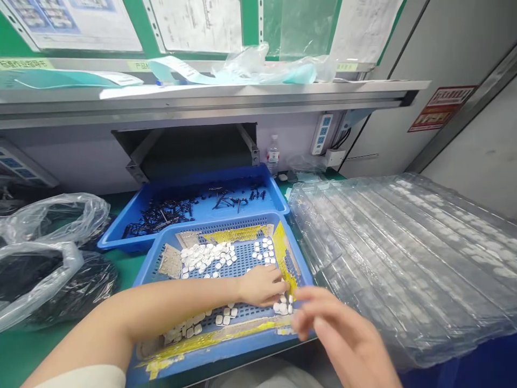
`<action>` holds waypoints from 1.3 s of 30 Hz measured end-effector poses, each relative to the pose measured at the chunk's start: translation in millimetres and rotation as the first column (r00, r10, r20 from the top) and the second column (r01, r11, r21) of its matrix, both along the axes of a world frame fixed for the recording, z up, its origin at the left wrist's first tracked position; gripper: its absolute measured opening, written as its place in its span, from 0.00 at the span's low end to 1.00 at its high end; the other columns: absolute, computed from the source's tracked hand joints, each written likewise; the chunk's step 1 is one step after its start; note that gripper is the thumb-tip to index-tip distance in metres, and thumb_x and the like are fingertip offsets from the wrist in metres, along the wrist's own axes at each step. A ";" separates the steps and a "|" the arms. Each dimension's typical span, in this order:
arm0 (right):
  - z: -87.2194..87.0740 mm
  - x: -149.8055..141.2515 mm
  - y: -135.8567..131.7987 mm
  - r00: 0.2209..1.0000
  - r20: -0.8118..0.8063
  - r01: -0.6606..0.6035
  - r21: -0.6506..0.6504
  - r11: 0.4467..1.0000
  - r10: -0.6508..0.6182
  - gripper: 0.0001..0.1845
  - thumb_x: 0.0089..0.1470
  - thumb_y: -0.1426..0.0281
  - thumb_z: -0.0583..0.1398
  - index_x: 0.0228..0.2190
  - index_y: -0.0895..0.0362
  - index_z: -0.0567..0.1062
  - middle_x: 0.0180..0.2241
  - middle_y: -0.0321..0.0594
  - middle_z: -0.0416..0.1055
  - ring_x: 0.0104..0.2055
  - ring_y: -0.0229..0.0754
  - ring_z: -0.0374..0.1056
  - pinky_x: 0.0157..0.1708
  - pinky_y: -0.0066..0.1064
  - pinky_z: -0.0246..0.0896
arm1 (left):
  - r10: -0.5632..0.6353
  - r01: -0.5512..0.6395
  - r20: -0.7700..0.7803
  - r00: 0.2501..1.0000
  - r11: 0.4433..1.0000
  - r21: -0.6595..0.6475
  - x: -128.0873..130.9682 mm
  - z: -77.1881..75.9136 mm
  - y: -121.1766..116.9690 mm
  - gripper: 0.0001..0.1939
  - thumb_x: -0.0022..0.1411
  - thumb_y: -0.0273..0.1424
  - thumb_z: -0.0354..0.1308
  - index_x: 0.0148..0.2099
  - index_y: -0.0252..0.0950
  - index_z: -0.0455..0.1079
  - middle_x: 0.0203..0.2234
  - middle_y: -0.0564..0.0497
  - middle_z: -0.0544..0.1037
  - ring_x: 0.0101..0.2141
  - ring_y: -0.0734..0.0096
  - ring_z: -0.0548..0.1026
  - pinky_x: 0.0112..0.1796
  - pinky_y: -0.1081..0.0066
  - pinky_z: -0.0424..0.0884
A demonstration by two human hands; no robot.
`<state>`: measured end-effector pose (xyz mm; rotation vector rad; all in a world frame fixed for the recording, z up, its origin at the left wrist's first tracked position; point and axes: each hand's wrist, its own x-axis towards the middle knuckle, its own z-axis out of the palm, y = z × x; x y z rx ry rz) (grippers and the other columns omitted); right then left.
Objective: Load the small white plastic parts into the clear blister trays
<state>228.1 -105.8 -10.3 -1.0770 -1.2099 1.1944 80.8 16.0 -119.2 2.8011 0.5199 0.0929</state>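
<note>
My left hand (262,285) reaches across a blue perforated basket (299,253), its fingers bent down among small white square pieces (208,254) near the right wall. What its fingertips pinch, if anything, is hidden. Just over the basket's right front corner, my right hand (339,328) is slightly blurred by motion, fingers half bent and the thumb apart from them. I see nothing held in it. More white pieces lie close by, below my left fingers, and several are heaped at the back left. Worn yellow tape and cardboard line the basket's inner edges.
Behind the basket stands a blue tray (121,218) with black plastic parts (165,213). Stacked clear plastic trays (388,258) holding pale pieces fill the right side. At left are clear bags (60,275) with dark contents. A bottle (273,153) stands under the metal shelf (242,99).
</note>
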 end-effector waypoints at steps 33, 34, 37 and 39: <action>-26.8 -63.9 64.3 0.442 -0.828 -0.405 -0.528 0.747 -0.346 0.16 0.51 0.67 0.52 0.40 0.59 0.71 0.41 0.43 0.70 0.40 0.40 0.64 0.41 0.35 0.58 | 0.650 -0.470 0.017 0.760 0.567 -0.676 -49.7 116.5 -2.0 0.06 0.55 0.33 0.52 0.31 0.36 0.66 0.26 0.54 0.73 0.29 0.72 0.70 0.29 0.74 0.63; -26.9 -63.9 64.4 0.444 -0.827 -0.402 -0.529 0.747 -0.346 0.16 0.51 0.67 0.52 0.40 0.59 0.71 0.41 0.43 0.69 0.39 0.39 0.64 0.42 0.35 0.58 | 0.635 -0.471 0.020 0.772 0.593 -0.653 -49.5 116.5 -2.2 0.06 0.54 0.33 0.53 0.31 0.36 0.67 0.26 0.54 0.72 0.28 0.72 0.69 0.29 0.74 0.63; -26.5 -63.9 64.6 0.447 -0.821 -0.397 -0.538 0.744 -0.356 0.16 0.51 0.66 0.52 0.39 0.61 0.71 0.40 0.45 0.69 0.40 0.40 0.64 0.42 0.36 0.57 | 0.653 -0.439 0.020 0.757 0.531 -0.725 -48.1 115.1 -3.2 0.11 0.56 0.38 0.50 0.30 0.35 0.65 0.24 0.54 0.70 0.22 0.77 0.65 0.23 0.77 0.60; -25.8 -64.6 64.8 0.464 -0.814 -0.403 -0.545 0.736 -0.349 0.15 0.50 0.67 0.53 0.37 0.61 0.72 0.39 0.46 0.69 0.42 0.42 0.63 0.41 0.35 0.58 | 0.705 -0.395 0.032 0.709 0.434 -0.809 -47.4 112.5 -3.9 0.18 0.58 0.44 0.44 0.29 0.34 0.61 0.18 0.55 0.66 0.16 0.79 0.60 0.18 0.79 0.55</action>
